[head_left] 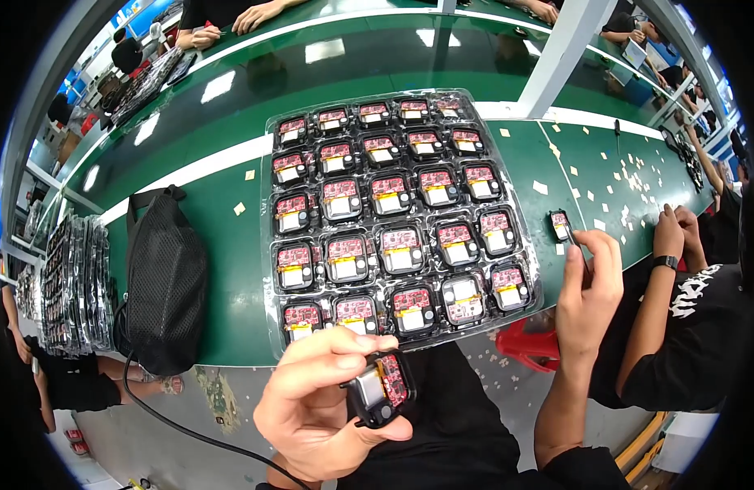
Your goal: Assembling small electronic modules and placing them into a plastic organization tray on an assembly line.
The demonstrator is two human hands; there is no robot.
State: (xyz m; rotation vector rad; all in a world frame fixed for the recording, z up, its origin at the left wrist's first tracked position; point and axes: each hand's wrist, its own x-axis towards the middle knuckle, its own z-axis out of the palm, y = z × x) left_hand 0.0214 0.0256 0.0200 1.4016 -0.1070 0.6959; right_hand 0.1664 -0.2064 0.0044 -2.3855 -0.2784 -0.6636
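My left hand (328, 400) is closed on a small black device housing (380, 389), tilted upright near the tray's front edge. Inside the housing show a red circuit board and a silver battery. My right hand (591, 286) is at the tray's right, its thumb and forefinger pinched around something thin and dark that I cannot make out. Just beyond those fingertips lies another device housing (560, 224) on the green table. A clear plastic tray (527, 269) holds rows of similar open housings, most with red boards and silver batteries.
A black mesh bag (169, 286) stands left of the tray, with a black cable (181, 426) hanging below. Stacked trays (79, 286) fill the far left. Small pale paper pieces (540, 188) litter the table's right side. A co-worker's arm (659, 286) is nearby, above a red stool (528, 347).
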